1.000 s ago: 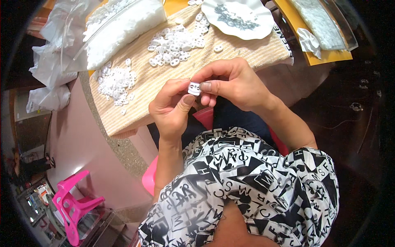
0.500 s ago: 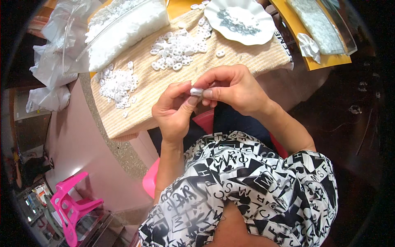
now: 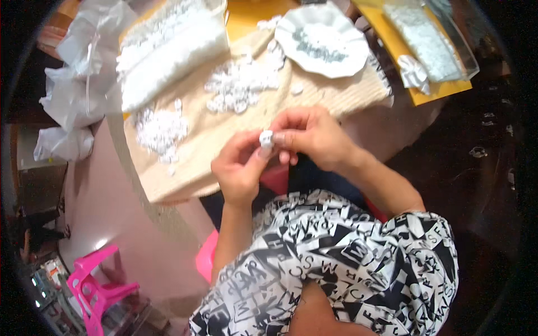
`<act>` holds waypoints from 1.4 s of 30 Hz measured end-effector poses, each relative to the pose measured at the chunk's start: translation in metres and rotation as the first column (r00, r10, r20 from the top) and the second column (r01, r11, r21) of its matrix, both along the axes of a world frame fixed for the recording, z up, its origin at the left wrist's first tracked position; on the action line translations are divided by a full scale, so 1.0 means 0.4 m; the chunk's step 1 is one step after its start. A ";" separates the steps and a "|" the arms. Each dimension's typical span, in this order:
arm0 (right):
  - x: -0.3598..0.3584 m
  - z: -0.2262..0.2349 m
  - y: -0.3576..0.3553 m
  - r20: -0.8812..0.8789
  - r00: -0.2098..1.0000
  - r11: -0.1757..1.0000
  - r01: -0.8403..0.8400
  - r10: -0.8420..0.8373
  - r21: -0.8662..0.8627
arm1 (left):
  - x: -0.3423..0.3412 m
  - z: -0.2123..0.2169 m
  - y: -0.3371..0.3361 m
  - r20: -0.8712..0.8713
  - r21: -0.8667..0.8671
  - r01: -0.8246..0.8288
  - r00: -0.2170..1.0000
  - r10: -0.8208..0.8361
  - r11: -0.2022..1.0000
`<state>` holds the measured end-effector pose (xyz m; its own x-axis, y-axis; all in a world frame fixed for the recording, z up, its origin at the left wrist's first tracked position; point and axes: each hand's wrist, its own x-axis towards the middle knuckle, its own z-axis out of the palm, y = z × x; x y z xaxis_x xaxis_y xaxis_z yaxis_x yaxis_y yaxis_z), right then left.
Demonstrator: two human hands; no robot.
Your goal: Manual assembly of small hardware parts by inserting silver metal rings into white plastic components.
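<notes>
Between the fingertips of both hands is a small white plastic piece [image 3: 266, 138]. My left hand [image 3: 240, 168] pinches it from the left with thumb and finger. My right hand [image 3: 316, 137] closes on it from the right. Both hands hover just off the near edge of a cloth-covered table [image 3: 190, 176]. Beyond them lies a pile of white two-holed plastic pieces [image 3: 242, 84]. Farther left is a second pile of smaller white pieces [image 3: 161, 133]. One loose white piece [image 3: 296, 88] rests on the cloth near my right hand. The picture is somewhat blurred.
A white scalloped plate [image 3: 350, 67] with small grey metallic bits stands at the far right. Large clear bags of white pieces [image 3: 174, 61] lie at the back left. Another filled bag [image 3: 426, 47] sits on yellow paper at right. A pink stool [image 3: 92, 291] stands lower left.
The whole view has shifted, with table and hands now sitting lower. The white piece has turned between my fingers, showing its end. Both hands keep their pinch.
</notes>
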<state>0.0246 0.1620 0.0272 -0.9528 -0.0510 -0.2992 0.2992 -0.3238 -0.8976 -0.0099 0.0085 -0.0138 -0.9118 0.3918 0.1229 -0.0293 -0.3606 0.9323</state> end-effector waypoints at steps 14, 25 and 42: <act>-0.455 0.173 0.267 -0.439 0.871 0.706 0.454 -0.222 0.543 | -0.045 -0.056 -0.002 -0.443 -0.337 -0.245 0.893 0.077 0.909; -0.677 0.157 0.434 -0.173 0.956 -0.296 0.240 0.236 0.925 | -0.061 -0.054 -0.008 -0.486 -0.384 -0.261 0.873 0.046 0.885; -0.568 0.093 0.310 -0.317 0.920 -0.407 0.387 0.232 0.827 | -0.055 -0.068 0.000 -0.464 -0.357 -0.248 0.884 0.059 0.900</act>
